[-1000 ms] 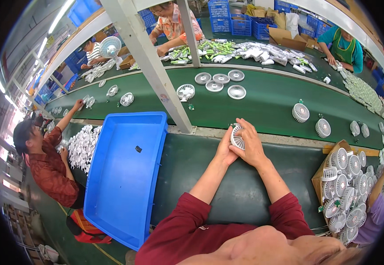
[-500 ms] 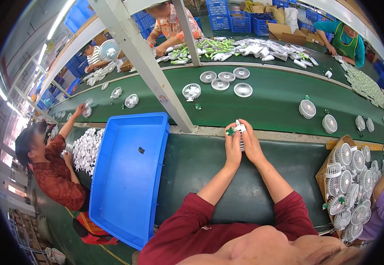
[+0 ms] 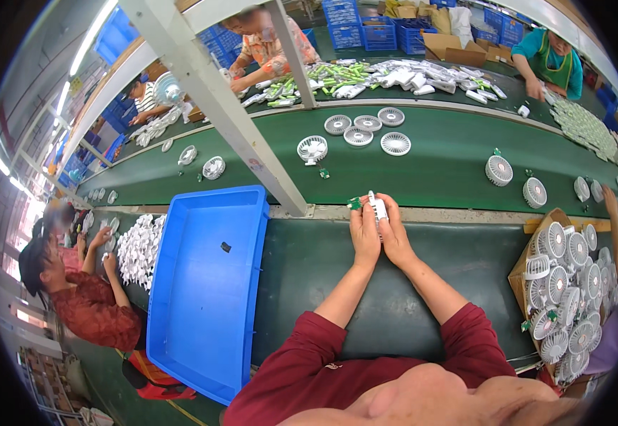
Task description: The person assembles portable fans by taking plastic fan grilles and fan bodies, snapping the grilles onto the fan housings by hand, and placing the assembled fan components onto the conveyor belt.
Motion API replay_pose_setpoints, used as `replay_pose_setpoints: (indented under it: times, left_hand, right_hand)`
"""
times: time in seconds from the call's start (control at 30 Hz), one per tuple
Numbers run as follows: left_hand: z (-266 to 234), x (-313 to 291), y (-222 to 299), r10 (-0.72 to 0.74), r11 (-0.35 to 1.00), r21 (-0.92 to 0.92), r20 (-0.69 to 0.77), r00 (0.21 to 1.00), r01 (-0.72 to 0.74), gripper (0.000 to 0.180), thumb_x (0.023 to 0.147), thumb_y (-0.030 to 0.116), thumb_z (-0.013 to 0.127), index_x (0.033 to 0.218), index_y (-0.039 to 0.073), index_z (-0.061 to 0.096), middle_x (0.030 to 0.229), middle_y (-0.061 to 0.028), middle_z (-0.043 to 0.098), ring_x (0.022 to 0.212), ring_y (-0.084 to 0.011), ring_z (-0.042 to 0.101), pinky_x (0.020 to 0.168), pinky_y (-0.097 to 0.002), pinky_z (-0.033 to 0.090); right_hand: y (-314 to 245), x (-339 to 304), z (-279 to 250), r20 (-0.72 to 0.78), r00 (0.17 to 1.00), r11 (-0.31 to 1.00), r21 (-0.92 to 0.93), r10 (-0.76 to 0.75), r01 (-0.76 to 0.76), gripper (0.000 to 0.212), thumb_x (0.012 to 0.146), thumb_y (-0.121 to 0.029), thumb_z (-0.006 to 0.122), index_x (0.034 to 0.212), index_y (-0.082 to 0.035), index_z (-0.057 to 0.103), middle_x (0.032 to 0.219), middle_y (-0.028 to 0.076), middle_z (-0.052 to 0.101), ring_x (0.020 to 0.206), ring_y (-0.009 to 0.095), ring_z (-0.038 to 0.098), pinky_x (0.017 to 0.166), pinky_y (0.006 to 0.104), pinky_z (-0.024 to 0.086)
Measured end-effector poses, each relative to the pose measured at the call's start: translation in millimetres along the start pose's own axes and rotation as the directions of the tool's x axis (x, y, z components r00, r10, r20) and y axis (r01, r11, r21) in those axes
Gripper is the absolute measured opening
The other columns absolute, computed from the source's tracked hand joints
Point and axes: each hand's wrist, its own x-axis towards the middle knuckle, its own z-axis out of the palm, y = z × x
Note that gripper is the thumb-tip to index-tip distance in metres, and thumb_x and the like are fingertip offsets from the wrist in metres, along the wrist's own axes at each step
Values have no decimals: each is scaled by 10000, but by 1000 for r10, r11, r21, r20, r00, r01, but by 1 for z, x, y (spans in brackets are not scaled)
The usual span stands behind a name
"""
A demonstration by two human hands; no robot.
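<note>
Both my hands meet over the dark green bench, wrapped round a white fan head (image 3: 378, 209) with slatted sides. My left hand (image 3: 364, 238) closes on its left side, and a small green circuit board (image 3: 354, 203) sticks out by those fingertips. On the opposite side my right hand (image 3: 397, 240) grips the same fan head, its thumb near the white part at the top. Palms and fingers hide most of the fan head. Past my hands, a white fan head with visible blades (image 3: 312, 149) rests on the green conveyor belt (image 3: 423, 181).
A large blue tray (image 3: 206, 298) holding a small black piece stands at my left. To my right, a cardboard box (image 3: 519, 273) overflows with white fan heads (image 3: 577, 298). A white metal post (image 3: 217, 106) rises beyond the tray. Co-workers sit on several sides.
My hands have shifted slightly left, and the fan head has turned between them, with the circuit board now farther left. At left, a co-worker's arm has drawn back from the belt.
</note>
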Motion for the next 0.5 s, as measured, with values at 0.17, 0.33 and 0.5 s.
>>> replay_pose_setpoints:
  times: [0.17, 0.33, 0.5]
  left_hand:
    - [-4, 31, -17, -10, 938, 343, 169, 985, -50, 324, 994, 262, 450, 1167, -2, 521, 1127, -143, 575, 1066, -247, 540, 920, -354, 410]
    - [-19, 118, -31, 357, 583, 679, 279, 892, -446, 334, 876, 197, 587, 1160, 40, 509, 1230, -172, 511, 1167, -349, 462, 980, -444, 355]
    - [-56, 194, -42, 323, 410, 912, -121, 939, -23, 629, 849, 273, 630, 1360, 36, 348, 1416, -211, 343, 1272, -416, 347, 1005, -543, 335]
  right_hand:
    - [-3, 27, -48, -84, 996, 958, -280, 34, -56, 490, 843, -164, 633, 1292, -41, 479, 1274, 156, 516, 1184, 271, 502, 998, 355, 390]
    - [16, 48, -172, -304, 927, 439, -879, -220, -184, 531, 741, -254, 744, 1203, -64, 562, 1247, 214, 531, 1149, 396, 500, 988, 448, 393]
    - [17, 81, -169, -210, 928, 260, -957, -308, -130, 489, 780, -205, 703, 1224, -75, 546, 1324, 242, 462, 1219, 409, 444, 1023, 491, 352]
